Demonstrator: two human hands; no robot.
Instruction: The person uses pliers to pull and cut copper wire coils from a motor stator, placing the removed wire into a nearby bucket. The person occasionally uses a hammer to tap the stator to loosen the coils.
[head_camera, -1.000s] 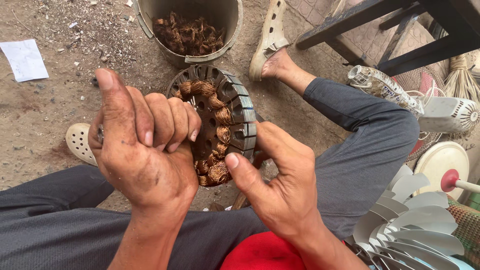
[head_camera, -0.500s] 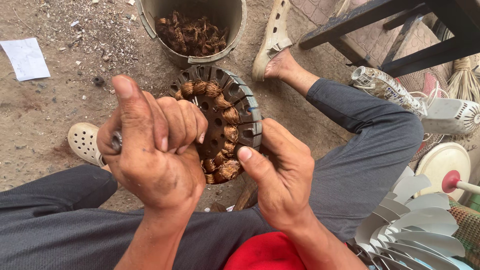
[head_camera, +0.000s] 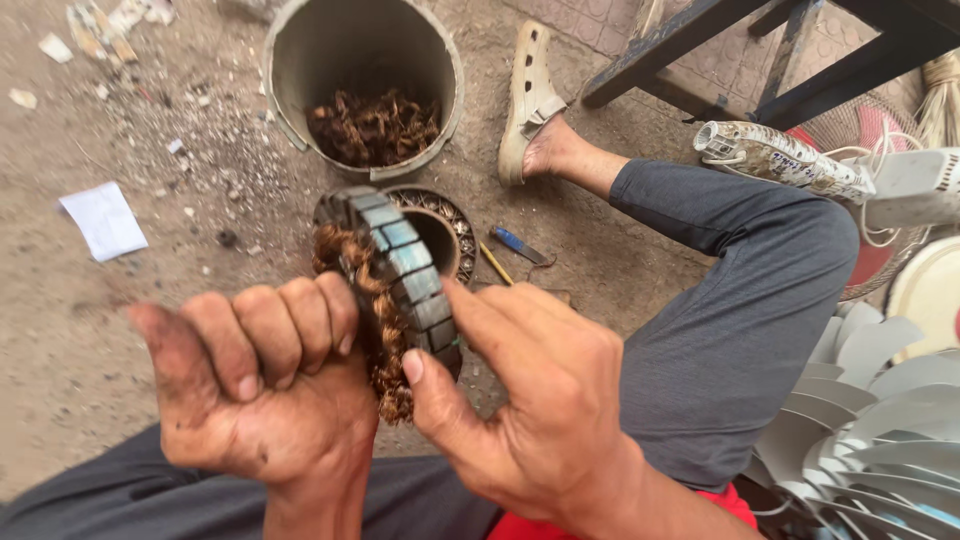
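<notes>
Coppery-brown wire, all frizzy and tangled, is seen hanging off a round motor stator that's gripped edge-on between both hands. The left hand is curled into a closed fist against the wire side of the ring, fingers folded over and thumb stuck out to the side; whether a tool is tucked inside that fist can't be made out. The right hand is closed on the stator's grey laminated rim, thumb pressed against the lower edge and fingers wrapped round behind it. Both hands are pretty grimy.

Just beyond the hands, a second stator ring is lying flat on the dirt ground, partly hidden by the held one. Right beside it, on the right-hand side, a small blue-handled tool and a thin yellowish stick are lying on the ground. Further out past the hands, a grey bucket is stood upright, with a heap of stripped brown wire in the bottom.

Far off the left hand, a white paper scrap is on the dirt. Beyond the right hand, a foot in a pale clog is planted, with the grey-trousered leg bent. Off to the right, a pile of grey fan blades is stacked.
</notes>
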